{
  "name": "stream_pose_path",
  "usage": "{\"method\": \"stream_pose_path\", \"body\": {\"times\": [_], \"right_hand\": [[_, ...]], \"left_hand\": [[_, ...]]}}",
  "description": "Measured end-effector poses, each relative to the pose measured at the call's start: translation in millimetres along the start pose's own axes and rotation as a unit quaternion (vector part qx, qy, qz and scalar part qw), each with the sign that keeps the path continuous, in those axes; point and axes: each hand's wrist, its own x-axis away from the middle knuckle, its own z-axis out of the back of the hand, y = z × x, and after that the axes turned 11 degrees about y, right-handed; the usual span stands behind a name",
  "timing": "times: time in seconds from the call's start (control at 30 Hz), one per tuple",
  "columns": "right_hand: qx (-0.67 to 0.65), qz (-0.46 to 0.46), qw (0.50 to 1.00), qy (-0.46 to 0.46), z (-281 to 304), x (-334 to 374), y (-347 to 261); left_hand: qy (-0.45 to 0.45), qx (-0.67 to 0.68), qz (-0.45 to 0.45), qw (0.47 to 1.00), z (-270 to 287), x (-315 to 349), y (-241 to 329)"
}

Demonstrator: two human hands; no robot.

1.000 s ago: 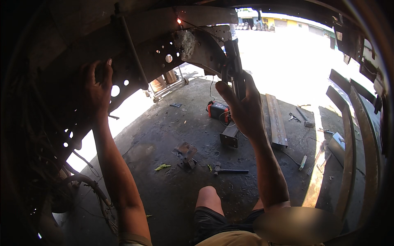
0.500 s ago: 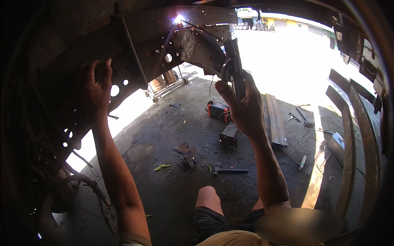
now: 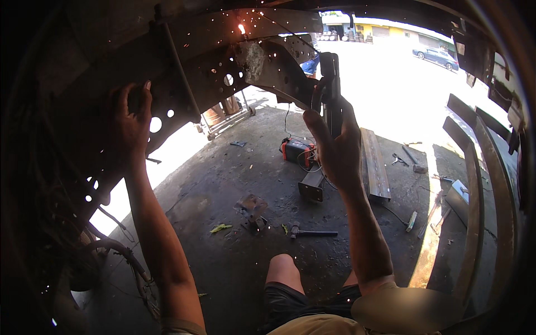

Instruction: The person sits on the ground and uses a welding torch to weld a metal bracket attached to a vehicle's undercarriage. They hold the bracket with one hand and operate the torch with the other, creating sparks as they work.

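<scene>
My right hand [image 3: 339,146] is wrapped round a dark welding electrode holder [image 3: 331,72], held upright. From its top a thin electrode [image 3: 289,32] slants up and left, its tip apart from a small orange glowing spot [image 3: 241,28] on the steel beam [image 3: 279,20]. Sparks scatter around that spot. Farther left, my left hand [image 3: 133,114] rests against the dark, hole-pierced chassis rail [image 3: 192,72], thumb and fingers apart, holding nothing that shows. Shadow hides part of this hand.
A black-and-red welding machine [image 3: 297,151] stands on the concrete beside a square steel tube [image 3: 311,187]. A hammer [image 3: 314,232] lies before my knees. Long steel strips [image 3: 491,184] stand at the right; hoses [image 3: 120,251] hang at the left. Beyond the rail, a person in blue [image 3: 310,66] partly shows.
The bright white arc has died down to an orange glow with flying sparks. My right hand and the electrode holder have shifted right, drawing the electrode away. My left hand stays put.
</scene>
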Motion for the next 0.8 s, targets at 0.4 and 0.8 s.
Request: {"method": "stream_pose_path", "body": {"times": [0.4,0.8], "right_hand": [[0.013,-0.068,0.997,-0.038,9,8,-8],[-0.022,-0.045,0.998,-0.023,11,11,35]], "left_hand": [[-0.019,-0.044,-0.006,0.999,4,0,2],[-0.046,-0.079,-0.024,0.996,8,-3,7]]}}
